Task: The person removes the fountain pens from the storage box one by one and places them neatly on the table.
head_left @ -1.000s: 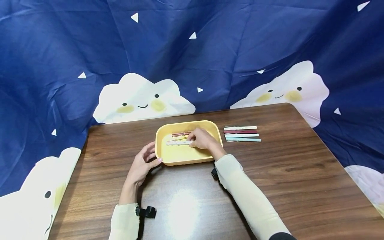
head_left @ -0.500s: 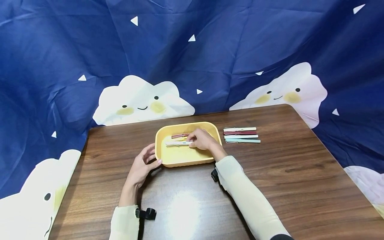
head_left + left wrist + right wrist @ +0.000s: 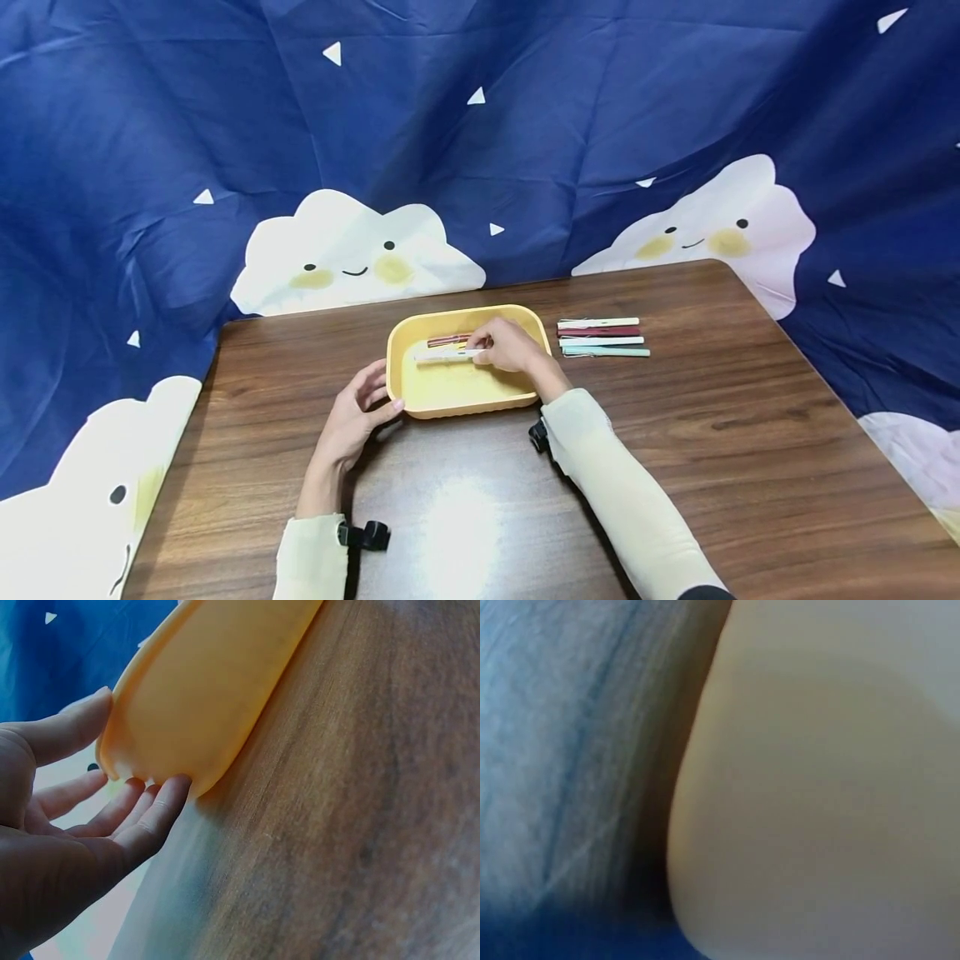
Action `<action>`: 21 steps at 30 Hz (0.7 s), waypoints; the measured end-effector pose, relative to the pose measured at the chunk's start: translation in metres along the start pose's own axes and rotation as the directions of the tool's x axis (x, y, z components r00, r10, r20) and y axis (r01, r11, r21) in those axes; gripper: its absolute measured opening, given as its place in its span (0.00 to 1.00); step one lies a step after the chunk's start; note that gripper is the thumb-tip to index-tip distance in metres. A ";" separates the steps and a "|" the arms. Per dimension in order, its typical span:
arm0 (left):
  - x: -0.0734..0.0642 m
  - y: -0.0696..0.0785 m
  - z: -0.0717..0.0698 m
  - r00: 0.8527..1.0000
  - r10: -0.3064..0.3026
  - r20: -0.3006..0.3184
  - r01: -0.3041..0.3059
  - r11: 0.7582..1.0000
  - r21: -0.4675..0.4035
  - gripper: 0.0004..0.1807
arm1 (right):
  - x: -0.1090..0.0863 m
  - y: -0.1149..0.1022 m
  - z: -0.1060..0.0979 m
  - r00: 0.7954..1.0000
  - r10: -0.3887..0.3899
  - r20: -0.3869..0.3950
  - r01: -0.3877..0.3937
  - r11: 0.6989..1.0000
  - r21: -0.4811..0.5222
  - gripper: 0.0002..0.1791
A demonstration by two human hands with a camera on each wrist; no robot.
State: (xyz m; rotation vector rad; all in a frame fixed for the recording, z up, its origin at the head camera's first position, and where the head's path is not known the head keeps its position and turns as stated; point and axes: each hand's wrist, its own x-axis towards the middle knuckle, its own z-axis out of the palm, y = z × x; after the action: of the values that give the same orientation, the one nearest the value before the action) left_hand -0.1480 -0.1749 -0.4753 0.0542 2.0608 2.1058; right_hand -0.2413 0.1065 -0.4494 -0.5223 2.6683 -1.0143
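In the head view, my right hand (image 3: 510, 346) reaches into a shallow yellow tray (image 3: 457, 410) and pinches a white pen (image 3: 442, 357) by its right end. Behind it, reddish pens (image 3: 447, 340) lie in the tray, and a bit of a yellow pen (image 3: 462, 346) shows, mostly covered. My left hand (image 3: 358, 412) holds the tray's near left corner. In the left wrist view, its thumb touches the rim and its curved fingertips rest against the outer wall. The right wrist view is blurred and filled by a pale surface; no fingers or pen show there.
Right of the tray lie several pens side by side: an off-white pen (image 3: 600, 322), a dark red pen (image 3: 600, 332), a white one and a light blue pen (image 3: 609, 352). All rest on a brown wooden table (image 3: 720, 433). A blue cloud-print cloth (image 3: 525, 125) hangs behind.
The white pen has shifted slightly in my right hand and now covers more of the yellow pen. My left hand has kept its place on the tray.
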 end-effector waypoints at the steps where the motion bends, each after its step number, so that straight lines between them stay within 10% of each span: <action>1: 0.000 0.000 0.000 1.000 -0.001 0.002 0.001 1.000 0.000 0.41 | -0.001 -0.001 -0.001 1.000 0.004 0.000 -0.004 1.000 0.005 0.08; 21: 0.001 0.001 0.000 1.000 -0.001 0.014 0.001 1.000 -0.017 0.41 | -0.015 -0.006 -0.021 0.993 -0.096 -0.073 0.098 0.995 0.022 0.10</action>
State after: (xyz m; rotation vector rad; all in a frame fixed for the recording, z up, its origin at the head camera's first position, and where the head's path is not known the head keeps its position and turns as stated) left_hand -0.1487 -0.1751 -0.4748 0.0653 2.0344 2.1157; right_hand -0.2335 0.1211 -0.4287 -0.6271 2.7125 -1.1123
